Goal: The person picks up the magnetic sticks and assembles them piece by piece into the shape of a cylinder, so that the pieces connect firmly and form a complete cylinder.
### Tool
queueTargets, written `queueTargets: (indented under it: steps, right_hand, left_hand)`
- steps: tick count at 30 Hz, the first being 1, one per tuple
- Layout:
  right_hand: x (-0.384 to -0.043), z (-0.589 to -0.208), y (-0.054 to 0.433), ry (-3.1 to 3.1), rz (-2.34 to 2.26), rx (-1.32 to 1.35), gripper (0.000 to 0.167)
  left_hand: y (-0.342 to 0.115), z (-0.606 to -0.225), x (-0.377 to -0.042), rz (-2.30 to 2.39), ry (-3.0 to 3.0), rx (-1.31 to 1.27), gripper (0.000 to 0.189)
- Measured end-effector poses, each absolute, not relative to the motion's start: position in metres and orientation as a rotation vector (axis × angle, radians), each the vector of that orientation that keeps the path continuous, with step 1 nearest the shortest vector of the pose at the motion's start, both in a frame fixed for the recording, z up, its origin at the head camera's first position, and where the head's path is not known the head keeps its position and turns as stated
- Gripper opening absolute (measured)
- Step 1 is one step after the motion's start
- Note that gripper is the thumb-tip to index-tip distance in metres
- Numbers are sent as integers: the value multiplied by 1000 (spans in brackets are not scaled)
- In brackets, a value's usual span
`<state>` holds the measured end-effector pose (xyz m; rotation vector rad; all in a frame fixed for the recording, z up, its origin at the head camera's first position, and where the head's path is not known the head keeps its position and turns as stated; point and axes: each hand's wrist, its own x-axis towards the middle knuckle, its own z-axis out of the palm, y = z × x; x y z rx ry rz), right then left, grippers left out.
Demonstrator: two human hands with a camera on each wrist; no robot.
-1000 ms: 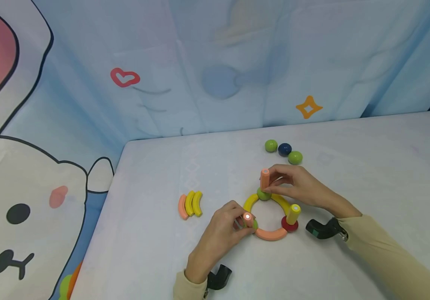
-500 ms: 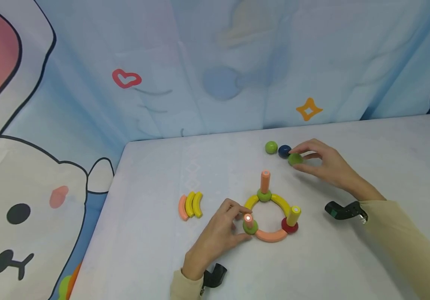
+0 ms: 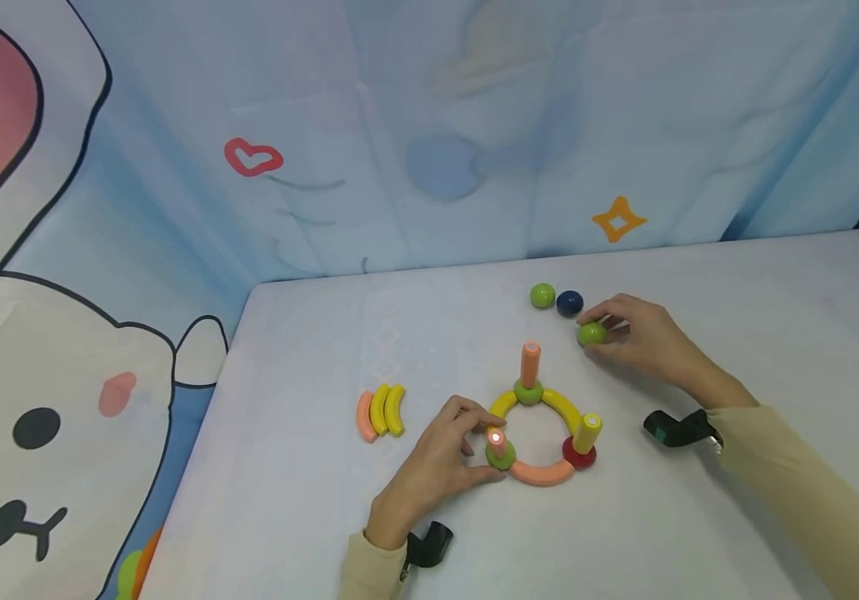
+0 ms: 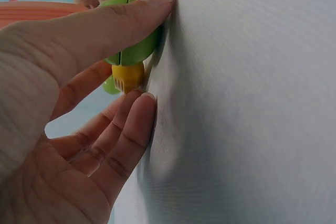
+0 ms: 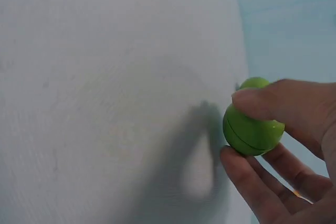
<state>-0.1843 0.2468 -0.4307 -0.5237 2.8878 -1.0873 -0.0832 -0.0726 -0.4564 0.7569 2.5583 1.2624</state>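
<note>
My right hand (image 3: 650, 342) pinches a green ball (image 3: 591, 334) between thumb and fingers; the right wrist view shows a thin seam on the green ball (image 5: 253, 132). My left hand (image 3: 436, 467) stands around the left corner of a ring, thumb and fingers spread beside a green ball (image 3: 499, 457) that bears an upright peach stick (image 3: 497, 439). From the left wrist, the thumb crosses in front of that ball; whether it touches is unclear. Curved yellow pieces (image 3: 561, 407) and a curved peach piece (image 3: 541, 474) join the ring's balls.
A peach stick (image 3: 530, 364) rises from the ring's back green ball (image 3: 528, 392), a yellow stick (image 3: 587, 433) from its red ball (image 3: 579, 455). A green ball (image 3: 542, 295) and a navy ball (image 3: 569, 303) lie behind. Curved pieces (image 3: 379, 412) lie left.
My right hand let go of the back peach stick, reached to the rear green ball and has drawn it slightly nearer. My left hand loosened from the left peach stick.
</note>
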Motion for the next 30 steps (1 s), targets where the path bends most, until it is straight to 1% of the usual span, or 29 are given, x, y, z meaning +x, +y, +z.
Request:
queueTargets:
  steps: [3,7,11,15,20,30]
  right_hand:
    - [-177,-419,247,2900,-1114,-608,38]
    - [-169,-394,240,2849,-1230,-791,40]
    - [-163,-365,223,2752,-1289,-993,43]
    - [-161,-345,206,2670,-1307,-1165,46]
    - [-164,-339,196,2597,-1291,-1306,46]
    - [-164,-342,195,2592,-1252,-1339,47]
  left_hand:
    - [-72,-457,-83,1261,2554,742,54]
    - [-72,-457,-83,1259,2556,722,54]
    - [-70,-457,-83,1261,2545,697,54]
    - [-68,-456,-84,1267,2532,692,54]
    - [-67,-456,-83,1273,2532,708,55]
    - [-67,-455,-83,1265,2536,691,55]
